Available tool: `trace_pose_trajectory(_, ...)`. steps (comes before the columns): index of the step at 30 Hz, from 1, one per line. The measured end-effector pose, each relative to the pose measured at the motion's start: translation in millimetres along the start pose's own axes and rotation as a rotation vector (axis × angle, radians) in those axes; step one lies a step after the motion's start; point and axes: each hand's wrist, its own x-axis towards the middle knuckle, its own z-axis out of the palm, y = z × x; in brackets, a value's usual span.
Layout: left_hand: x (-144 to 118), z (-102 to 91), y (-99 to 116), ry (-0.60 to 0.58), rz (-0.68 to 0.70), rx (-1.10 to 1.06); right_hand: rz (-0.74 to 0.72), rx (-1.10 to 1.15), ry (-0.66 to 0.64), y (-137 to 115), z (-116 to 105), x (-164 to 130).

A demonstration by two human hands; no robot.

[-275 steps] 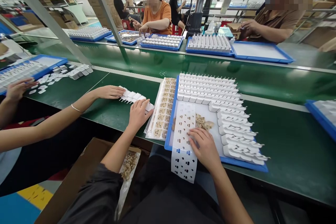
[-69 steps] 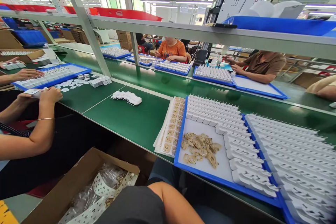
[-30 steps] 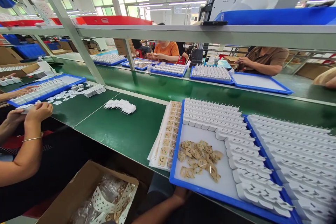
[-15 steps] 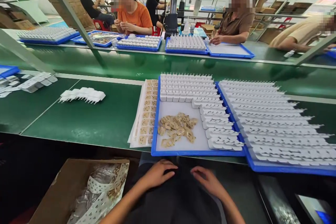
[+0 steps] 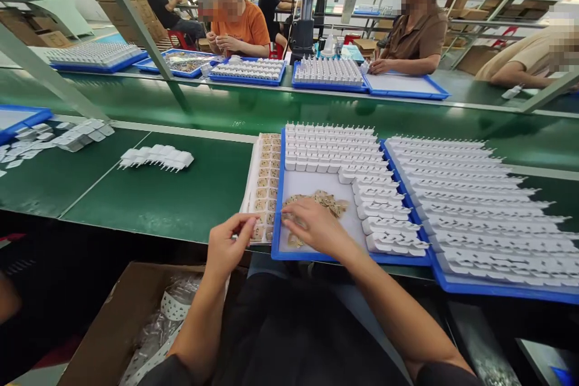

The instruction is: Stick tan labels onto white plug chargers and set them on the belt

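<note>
1. Brass contact pieces (image 5: 328, 200) lie in a loose heap on the bare floor of the blue tray (image 5: 316, 256), toward its 6 o'clock edge, with rows of white plug housings (image 5: 335, 148) filling the tray from 12 round to 4 o'clock.
2. Half a second ago both hands rested in the lap below the bench; now they are up at the work. That puts the heap and the sheet back within reach.
3. Right hand (image 5: 314, 226) lies palm down over the 7 o'clock side of the heap, fingers spread and curled onto the pieces; whether it has pinched one I cannot tell.
4. Left hand (image 5: 228, 247) pinches the 6 o'clock corner of the white carrier sheet (image 5: 265, 184), thumb and forefinger closed on its edge.
5. Carrier sheet runs long from 6 to 12 o'clock, just beside the tray's 9 o'clock wall, its brass inserts in columns along that axis.
6. Heap has no common heading; it spreads roughly from 8 toward 2 o'clock.
7. Second tray (image 5: 506, 292) of housings touches the first at 3 o'clock.
</note>
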Motion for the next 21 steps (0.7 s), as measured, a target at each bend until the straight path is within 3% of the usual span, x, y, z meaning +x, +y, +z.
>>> trace_pose_trajectory(1,6.1,-3.9,-4.8,0.095,0.017,0.048,-0.047,-0.08,-0.056,-7.3,9.9,9.9)
trace_pose_trajectory(3,16.8,-10.4,-17.1,0.169,0.077,0.159,-0.094,-0.23,-0.122,-21.6,31.0,20.2)
trace_pose_trajectory(8,26.7,-11.6,-58.0,0.022,0.176,0.264,-0.05,-0.385,-0.154,-37.8,66.1,17.8)
trace_pose_trajectory(13,21.4,-3.9,-83.6,-0.073,0.177,0.206,-0.071,-0.364,-0.177,-31.2,62.2,22.0)
trace_pose_trajectory(17,17.0,-3.7,-84.0,-0.043,0.129,0.15,-0.093,-0.368,-0.167,-28.7,59.6,26.6)
trace_pose_trajectory(21,15.3,-6.3,-82.5,-0.019,0.034,0.091,-0.163,-0.372,-0.057,-33.7,68.3,26.7)
